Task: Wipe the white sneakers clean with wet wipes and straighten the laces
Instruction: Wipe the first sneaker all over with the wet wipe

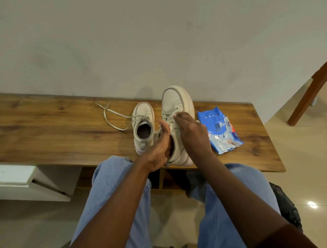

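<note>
The held sneaker [175,102] rests with its heel at the near edge of the table [46,130], a little right of the middle. Its long axis runs from the near edge towards the far edge, toe pointing away at the wall [162,39] and raised off the wood. It is rolled partly onto its side, so the thick sole faces right.

The left hand [161,144] grips this shoe at the collar, fingers tucked down into the opening and thumb standing up alongside the tongue. The right hand [192,133] lies over the shoe's outer side with its fingertips on the laces [167,116]. I cannot tell whether they pinch a lace or only rest there.

Just beside it on the left stands the second sneaker [143,123], upright on its sole and parallel, toe towards the far edge, open collar towards the person. Its loose lace [110,115] trails leftwards across the wood in a crossed loop.

To the right of the held shoe lies a blue pack of wipes [219,132], flat and set diagonally, near the table's right end; the right hand partly covers its near corner.

Below the near edge are the person's knees in light blue jeans [111,187]. A brown wooden chair leg [310,92] stands on the pale tiled floor [298,158] beyond the right end.
</note>
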